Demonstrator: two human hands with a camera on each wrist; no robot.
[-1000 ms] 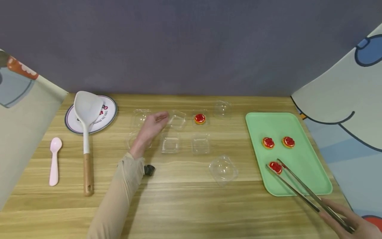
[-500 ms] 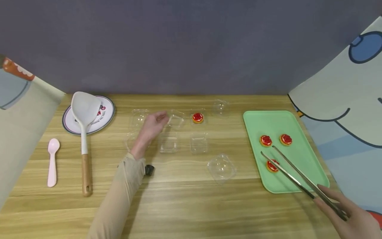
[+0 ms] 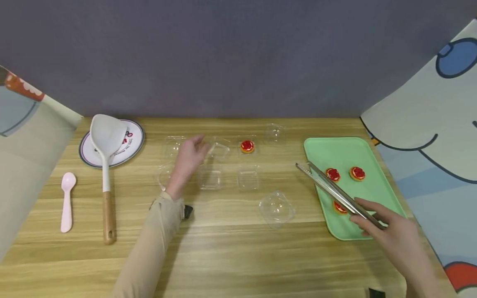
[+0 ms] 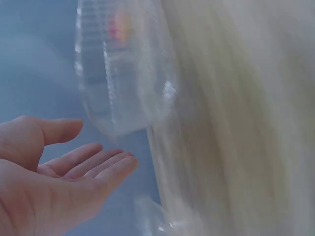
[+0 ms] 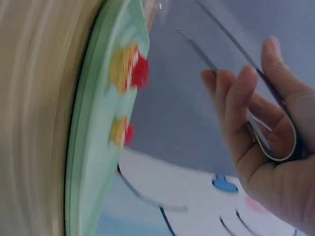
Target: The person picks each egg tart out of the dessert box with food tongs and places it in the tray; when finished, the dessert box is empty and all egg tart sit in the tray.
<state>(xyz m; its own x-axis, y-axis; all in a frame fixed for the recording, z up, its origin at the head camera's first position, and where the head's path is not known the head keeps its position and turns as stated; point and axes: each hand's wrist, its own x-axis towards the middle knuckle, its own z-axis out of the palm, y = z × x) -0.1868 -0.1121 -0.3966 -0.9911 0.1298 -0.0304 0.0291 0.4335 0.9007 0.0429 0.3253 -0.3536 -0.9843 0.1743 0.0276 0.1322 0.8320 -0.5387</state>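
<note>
My right hand (image 3: 391, 231) grips a pair of metal tongs (image 3: 343, 198). In the right wrist view the tong tips stand apart with nothing between them. They hang over the left edge of a green tray (image 3: 384, 198), where three small red-topped tarts lie; the nearest tart (image 3: 339, 207) is partly hidden by the tongs. My left hand (image 3: 190, 157) hovers beside a clear plastic box (image 3: 220, 149) standing askew; the left wrist view shows loosely extended fingers (image 4: 118, 169) and thumb apart from the plastic. Another tart (image 3: 247, 146) sits in a clear box just right of it.
More clear boxes (image 3: 248, 179) lie around the left hand, some under the forearm. Two loose clear pieces (image 3: 276, 208) lie to the right. On the left are a plate (image 3: 132, 142), a white turner (image 3: 108, 136) with wooden handle, and a pink spoon (image 3: 67, 203).
My right hand has carried the tongs leftward and away from me, off the nearest tart to the tray's left edge. My left hand's fingers have spread and drawn slightly back from the box.
</note>
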